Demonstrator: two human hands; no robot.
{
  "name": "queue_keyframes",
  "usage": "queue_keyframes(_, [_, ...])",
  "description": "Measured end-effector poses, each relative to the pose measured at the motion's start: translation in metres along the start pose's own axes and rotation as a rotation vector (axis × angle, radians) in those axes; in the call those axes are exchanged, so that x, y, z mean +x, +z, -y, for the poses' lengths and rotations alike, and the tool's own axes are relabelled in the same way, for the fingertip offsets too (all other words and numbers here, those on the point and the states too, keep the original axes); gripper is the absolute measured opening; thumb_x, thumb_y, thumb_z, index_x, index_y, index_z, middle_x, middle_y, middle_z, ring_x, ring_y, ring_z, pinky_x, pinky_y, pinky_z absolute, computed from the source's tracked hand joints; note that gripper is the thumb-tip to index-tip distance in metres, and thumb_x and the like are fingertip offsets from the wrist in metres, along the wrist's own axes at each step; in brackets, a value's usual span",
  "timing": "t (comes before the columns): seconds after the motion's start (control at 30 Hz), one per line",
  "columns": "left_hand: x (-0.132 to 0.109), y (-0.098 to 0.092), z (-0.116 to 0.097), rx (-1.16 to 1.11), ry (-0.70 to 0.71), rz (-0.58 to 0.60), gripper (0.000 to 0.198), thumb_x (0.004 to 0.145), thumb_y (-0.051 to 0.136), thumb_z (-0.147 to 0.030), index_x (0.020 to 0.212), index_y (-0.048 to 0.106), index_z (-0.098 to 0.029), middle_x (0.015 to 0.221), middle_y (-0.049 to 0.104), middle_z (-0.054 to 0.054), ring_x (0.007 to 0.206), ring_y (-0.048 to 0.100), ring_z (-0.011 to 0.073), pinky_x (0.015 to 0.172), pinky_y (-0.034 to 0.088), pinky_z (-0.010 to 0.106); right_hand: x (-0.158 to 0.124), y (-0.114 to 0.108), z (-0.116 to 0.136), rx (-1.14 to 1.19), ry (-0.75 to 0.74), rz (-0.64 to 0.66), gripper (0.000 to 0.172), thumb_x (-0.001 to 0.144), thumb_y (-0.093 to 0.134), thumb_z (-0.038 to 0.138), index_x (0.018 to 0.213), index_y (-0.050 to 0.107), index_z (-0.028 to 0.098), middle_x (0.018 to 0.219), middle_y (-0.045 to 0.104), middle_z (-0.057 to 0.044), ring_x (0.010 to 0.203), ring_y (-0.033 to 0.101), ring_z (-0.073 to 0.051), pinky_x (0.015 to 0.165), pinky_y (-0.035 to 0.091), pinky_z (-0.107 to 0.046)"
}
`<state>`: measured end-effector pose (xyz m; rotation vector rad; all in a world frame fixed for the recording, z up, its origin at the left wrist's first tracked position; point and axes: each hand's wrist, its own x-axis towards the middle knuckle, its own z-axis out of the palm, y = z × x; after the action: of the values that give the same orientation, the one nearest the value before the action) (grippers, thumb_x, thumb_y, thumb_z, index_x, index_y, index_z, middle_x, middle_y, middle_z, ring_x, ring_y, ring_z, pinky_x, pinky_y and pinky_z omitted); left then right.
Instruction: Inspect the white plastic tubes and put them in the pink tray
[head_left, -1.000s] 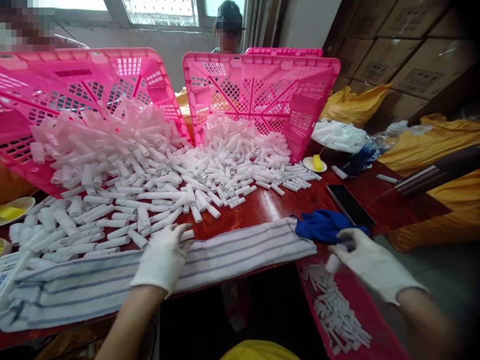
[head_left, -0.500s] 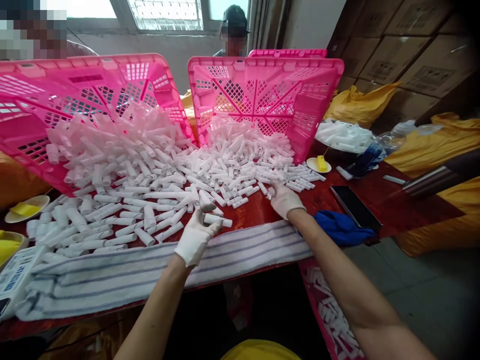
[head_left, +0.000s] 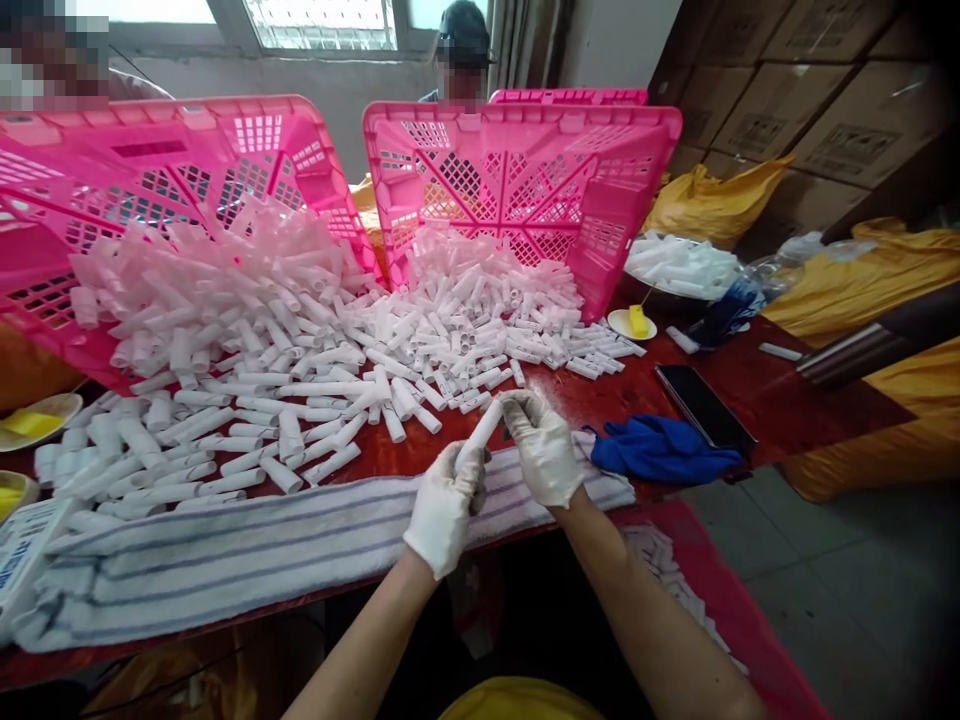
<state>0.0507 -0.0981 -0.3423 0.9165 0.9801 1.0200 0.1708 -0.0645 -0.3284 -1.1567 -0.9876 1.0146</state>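
Observation:
Both my hands wear white gloves and meet above the striped towel (head_left: 247, 560) at the table's front edge. My left hand (head_left: 446, 505) is closed around the lower end of a white plastic tube (head_left: 481, 432), which tilts up to the right. At the tube's upper end, the fingers of my right hand (head_left: 546, 450) are pinched; whether they also hold a second small piece is hidden. Behind my hands, a big heap of similar white tubes (head_left: 300, 330) spreads over the red table (head_left: 637, 385) and into the tipped pink baskets (head_left: 517, 180).
A blue cloth (head_left: 664, 450) and a phone (head_left: 705, 405) lie to the right. Yellow blocks sit on small dishes (head_left: 634, 324). A bowl of white pieces (head_left: 682, 268) stands at the back right. Below the table edge is another pink basket (head_left: 720, 550). A person (head_left: 461, 50) sits beyond the baskets.
My right hand has drawn back from the heap towards my left hand. My left hand has moved right with its tube, now tilted upward, and the two hands have come together.

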Motion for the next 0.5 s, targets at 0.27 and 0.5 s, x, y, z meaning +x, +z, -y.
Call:
queue_keyframes(0.27, [-0.008,-0.009,-0.008,0.458,0.089,-0.076,0.037,0.083,0.046,-0.054,0.081,0.050,-0.017,0.059,0.038,-0.004,0.048,0.033,0.0078,0.047,0.027,0.021,0.012,-0.006,0.015,-0.113,0.057,0.131,0.030,0.067,0.064,0.045,0.064,0.056,0.016,0.058,0.049,0.003,0.054,0.041,-0.009,0.053,0.035,-0.023])
queue_keyframes(0.5, [-0.008,-0.013,-0.012,0.439,0.073,-0.029,0.040,0.082,0.043,-0.058,0.079,0.047,-0.019,0.056,0.034,-0.005,0.045,0.031,0.0090,0.047,0.029,0.023,0.005,-0.004,0.032,-0.179,0.031,0.134,0.029,0.069,0.062,0.043,0.063,0.056,0.015,0.055,0.046,0.003,0.052,0.036,-0.008,0.051,0.031,-0.022])
